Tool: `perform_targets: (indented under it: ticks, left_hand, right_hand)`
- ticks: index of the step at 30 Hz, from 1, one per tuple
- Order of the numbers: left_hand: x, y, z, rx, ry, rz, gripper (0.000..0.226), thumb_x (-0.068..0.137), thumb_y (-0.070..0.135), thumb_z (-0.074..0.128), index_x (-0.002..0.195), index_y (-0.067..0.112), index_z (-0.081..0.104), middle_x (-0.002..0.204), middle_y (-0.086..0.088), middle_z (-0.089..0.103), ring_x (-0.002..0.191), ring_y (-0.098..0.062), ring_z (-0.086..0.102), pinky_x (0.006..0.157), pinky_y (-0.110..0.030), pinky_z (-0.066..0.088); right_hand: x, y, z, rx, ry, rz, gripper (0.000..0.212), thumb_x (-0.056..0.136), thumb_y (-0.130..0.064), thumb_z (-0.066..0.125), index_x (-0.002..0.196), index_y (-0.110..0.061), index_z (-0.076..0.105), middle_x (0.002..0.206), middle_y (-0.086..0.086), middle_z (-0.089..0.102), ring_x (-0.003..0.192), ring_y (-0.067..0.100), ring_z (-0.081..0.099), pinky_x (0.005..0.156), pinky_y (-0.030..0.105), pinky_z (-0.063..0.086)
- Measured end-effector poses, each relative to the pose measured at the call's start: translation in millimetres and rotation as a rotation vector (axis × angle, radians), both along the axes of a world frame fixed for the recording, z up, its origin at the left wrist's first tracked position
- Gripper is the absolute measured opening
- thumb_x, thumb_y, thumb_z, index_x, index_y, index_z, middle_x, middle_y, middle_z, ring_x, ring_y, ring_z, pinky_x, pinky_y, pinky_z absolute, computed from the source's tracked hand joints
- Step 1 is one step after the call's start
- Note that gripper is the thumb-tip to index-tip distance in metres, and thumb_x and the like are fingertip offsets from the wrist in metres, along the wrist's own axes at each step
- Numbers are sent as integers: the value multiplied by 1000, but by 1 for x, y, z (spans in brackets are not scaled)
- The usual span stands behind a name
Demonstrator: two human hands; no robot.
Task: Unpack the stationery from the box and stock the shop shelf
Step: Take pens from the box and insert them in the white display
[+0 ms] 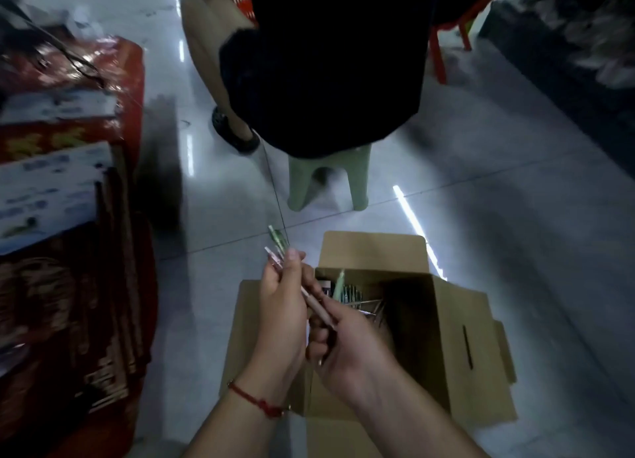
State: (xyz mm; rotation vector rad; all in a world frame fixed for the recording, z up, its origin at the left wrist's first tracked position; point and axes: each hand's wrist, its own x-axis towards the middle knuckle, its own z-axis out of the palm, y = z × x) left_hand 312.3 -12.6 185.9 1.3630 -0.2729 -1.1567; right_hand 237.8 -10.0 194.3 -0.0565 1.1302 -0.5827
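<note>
Fingers of my left hand (281,297) and right hand (347,347) pinch a bundle of pens (292,272) over the open cardboard box (457,337).

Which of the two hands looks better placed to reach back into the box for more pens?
The right hand, probably. It hovers over the open cardboard box where loose pens lie, gripping only one end of the pens in hand. The left hand sits beside the box, holding those pens.

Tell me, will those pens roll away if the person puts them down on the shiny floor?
Probably. The pens look thin and round, and the tiled floor looks smooth and glossy. They seem stiff and light: the left hand and right hand hold a few with just fingers.
</note>
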Motion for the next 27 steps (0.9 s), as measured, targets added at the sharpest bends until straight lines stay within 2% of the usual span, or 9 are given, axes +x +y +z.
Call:
perform_targets:
  ticks: [3, 6, 9, 11, 15, 19, 21, 25, 27]
  left_hand:
    - [12, 20, 114, -1, -145, -9, 19, 103, 30, 44, 95, 14, 51, 56, 7, 43, 47, -9, 39, 44, -24, 35]
    - [30, 44, 236, 10, -350, -126, 24, 102, 34, 45, 92, 13, 53, 54, 9, 38, 47, -10, 33, 43, -24, 30]
    - [45, 73, 353, -29, -534, -267, 24, 100, 34, 51, 89, 12, 55, 57, 6, 43, 48, -13, 42, 48, -29, 36]
    - [52, 96, 413, -46, -770, -417, 18, 97, 37, 56, 86, 22, 61, 62, 4, 54, 53, -14, 49, 52, -32, 40]
    - [51, 149, 475, 12, -1145, -579, 19, 94, 53, 50, 92, 36, 60, 74, 5, 62, 67, -7, 58, 63, -38, 48]
    - [32, 209, 503, 119, -1353, -396, 25, 93, 56, 42, 92, 34, 54, 73, 10, 59, 70, -4, 57, 60, -31, 47]
    - [22, 247, 511, 203, -1377, -278, 21, 94, 54, 40, 92, 36, 51, 73, 10, 58, 69, -5, 55, 57, -28, 43]
    - [3, 330, 516, 382, -1368, -60, 25, 98, 51, 31, 97, 34, 48, 84, 9, 56, 75, -10, 53, 66, -34, 45]
    - [-6, 373, 521, 515, -1373, 42, 22, 100, 48, 33, 106, 34, 48, 96, 12, 57, 81, -11, 56, 72, -38, 46]
  right_hand:
    - [-17, 23, 115, -43, 75, 191, 28, 101, -30, 48, 84, -15, 65, 55, -1, 50, 40, 7, 42, 38, 18, 30]
    - [-46, 47, 238, -233, 163, 341, 23, 99, -16, 50, 109, -11, 70, 66, 2, 63, 54, 10, 54, 49, 21, 39]
    - [-76, 65, 340, -386, 193, 370, 35, 99, -6, 48, 125, -27, 61, 89, 11, 74, 71, 18, 67, 53, 25, 48]
    - [-92, 71, 394, -397, 140, 315, 35, 99, -4, 47, 125, -21, 63, 97, 16, 74, 78, 23, 71, 54, 26, 53]
    - [-114, 74, 462, -277, -121, 287, 28, 97, -14, 52, 118, -11, 71, 107, 20, 72, 77, 24, 73, 57, 27, 60]
    - [-111, 72, 500, -235, -296, 572, 65, 94, -55, 39, 116, -3, 71, 120, 18, 69, 83, 26, 74, 52, 28, 59]
    - [-101, 76, 510, -255, -325, 711, 70, 92, -58, 35, 116, -2, 71, 122, 15, 69, 85, 25, 75, 50, 28, 58]
    - [-69, 99, 528, -320, -468, 1005, 56, 74, -35, 80, 117, -1, 70, 123, 15, 68, 92, 27, 74, 54, 30, 60]
    - [-44, 125, 536, -441, -420, 1188, 60, 71, -43, 83, 113, -2, 71, 102, 17, 73, 78, 25, 74, 50, 27, 57]
